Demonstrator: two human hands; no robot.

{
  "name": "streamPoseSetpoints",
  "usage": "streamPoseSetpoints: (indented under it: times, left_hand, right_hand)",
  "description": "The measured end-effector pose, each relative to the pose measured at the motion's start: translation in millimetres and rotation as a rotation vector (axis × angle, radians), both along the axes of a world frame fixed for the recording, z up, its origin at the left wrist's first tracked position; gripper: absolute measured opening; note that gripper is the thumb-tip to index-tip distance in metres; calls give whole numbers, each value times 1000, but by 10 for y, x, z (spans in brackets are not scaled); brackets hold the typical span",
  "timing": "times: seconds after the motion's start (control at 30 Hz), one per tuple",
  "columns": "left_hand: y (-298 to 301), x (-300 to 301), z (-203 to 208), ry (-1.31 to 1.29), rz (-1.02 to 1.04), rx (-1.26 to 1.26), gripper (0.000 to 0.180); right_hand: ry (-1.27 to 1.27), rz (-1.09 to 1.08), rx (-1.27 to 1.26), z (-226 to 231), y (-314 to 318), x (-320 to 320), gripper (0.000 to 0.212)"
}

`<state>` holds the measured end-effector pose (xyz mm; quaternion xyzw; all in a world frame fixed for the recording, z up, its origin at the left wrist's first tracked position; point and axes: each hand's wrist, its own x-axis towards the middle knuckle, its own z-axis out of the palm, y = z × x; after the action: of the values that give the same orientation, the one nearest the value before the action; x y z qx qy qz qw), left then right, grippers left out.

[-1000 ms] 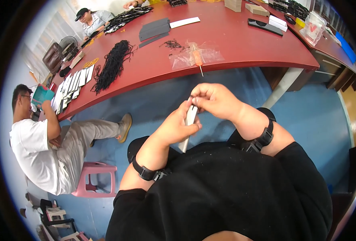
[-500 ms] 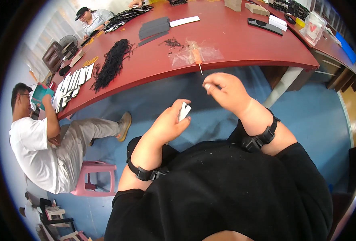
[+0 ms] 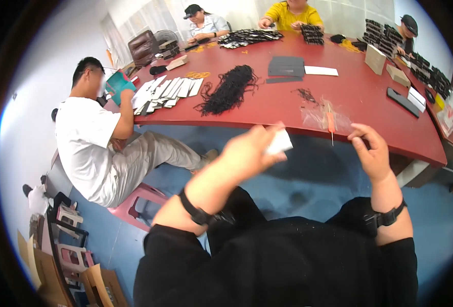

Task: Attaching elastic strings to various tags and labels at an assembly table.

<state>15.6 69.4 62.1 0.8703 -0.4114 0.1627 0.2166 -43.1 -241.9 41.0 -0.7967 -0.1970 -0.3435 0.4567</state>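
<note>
My left hand (image 3: 248, 152) is raised in front of the table edge, its fingers closed on a small white card (image 3: 280, 142). That hand is slightly blurred, and its fingers hide part of the card. At the table's near edge, my right hand (image 3: 374, 151) has its thumb and fingers apart with nothing between them. Just left of it lies an orange-handled tool (image 3: 331, 123) with a thin metal shaft, which juts over the edge. Beneath the tool is a clear plastic bag (image 3: 313, 118). Small black pieces (image 3: 305, 95) are scattered behind the bag.
On the red table (image 3: 277, 112) lie a heap of black cords (image 3: 230, 91), white cards (image 3: 167, 93), grey sheets (image 3: 286, 66) and a dark phone-like slab (image 3: 402, 102). A person in white (image 3: 93, 138) sits at left on a pink stool (image 3: 137, 204). Other people sit across the table.
The view has tilted up and turned left, showing more people beyond the table. My hands have moved apart; my left hand still holds the white card, and my right fingers have spread.
</note>
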Motion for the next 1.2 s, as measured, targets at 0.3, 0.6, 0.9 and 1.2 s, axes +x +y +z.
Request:
streamPoseSetpoints:
  times: [0.3, 0.6, 0.9, 1.2]
  left_hand:
    - [1171, 2048, 1280, -70, 810, 284, 80]
    - [-461, 2383, 518, 264, 197, 39, 49]
    - [-573, 2762, 163, 398, 129, 22, 31]
    - [-551, 2711, 205, 505, 48, -92, 26]
  right_hand:
    - [56, -94, 100, 764, -489, 618, 22]
    - [408, -307, -363, 889, -615, 2089, 29]
    - [418, -552, -750, 266, -799, 2806, 48]
    - [299, -591, -885, 391, -789, 2742, 41]
